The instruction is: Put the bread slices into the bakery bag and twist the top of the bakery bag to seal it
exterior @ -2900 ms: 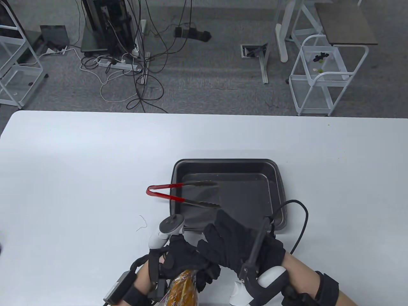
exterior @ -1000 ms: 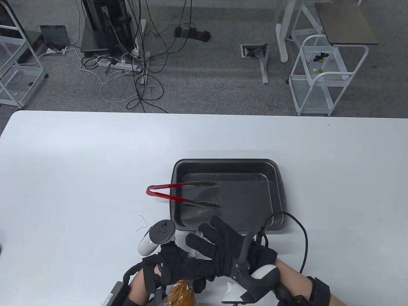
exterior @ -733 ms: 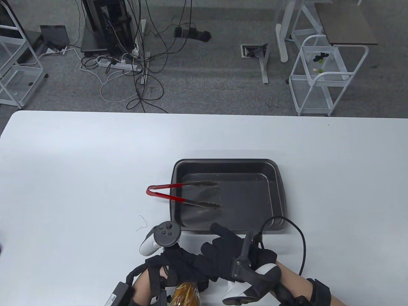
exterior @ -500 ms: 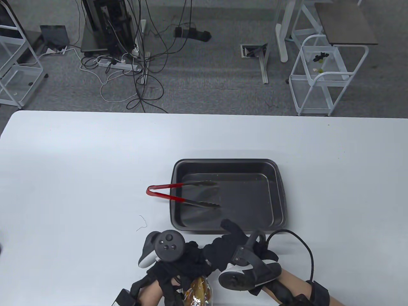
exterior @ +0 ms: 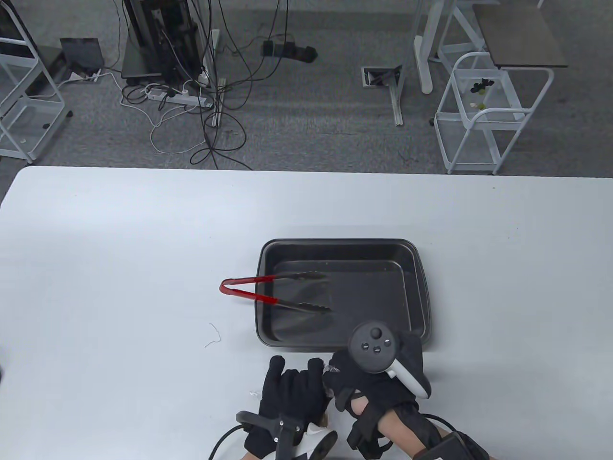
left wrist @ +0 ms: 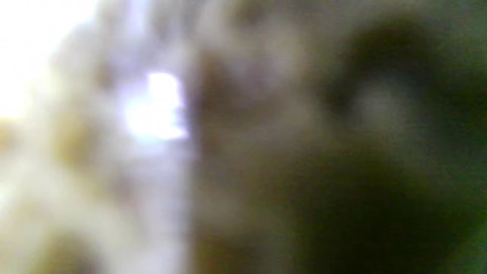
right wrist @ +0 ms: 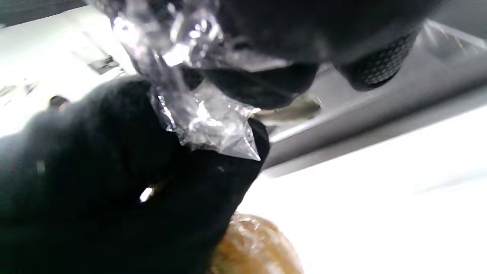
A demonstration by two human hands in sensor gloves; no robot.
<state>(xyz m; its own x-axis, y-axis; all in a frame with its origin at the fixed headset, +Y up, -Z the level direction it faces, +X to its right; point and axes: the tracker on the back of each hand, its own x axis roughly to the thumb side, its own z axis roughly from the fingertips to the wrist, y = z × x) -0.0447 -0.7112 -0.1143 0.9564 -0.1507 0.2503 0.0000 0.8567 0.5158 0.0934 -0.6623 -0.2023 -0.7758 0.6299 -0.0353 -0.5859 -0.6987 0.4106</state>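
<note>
— What is carrying everything here?

— A broad white table with rounded corners (exterior: 119, 249) is spanning the table view.

— And what is lying on it?

— A dark rectangular metal baking tray (exterior: 415, 268) is sitting near the middle. Red-handled metal tongs (exterior: 249, 291) are resting with the red bend on the tabletop and the tips lying inside the tray. A small curled thread (exterior: 214, 335) is lying just left of the tray's near corner.
</note>
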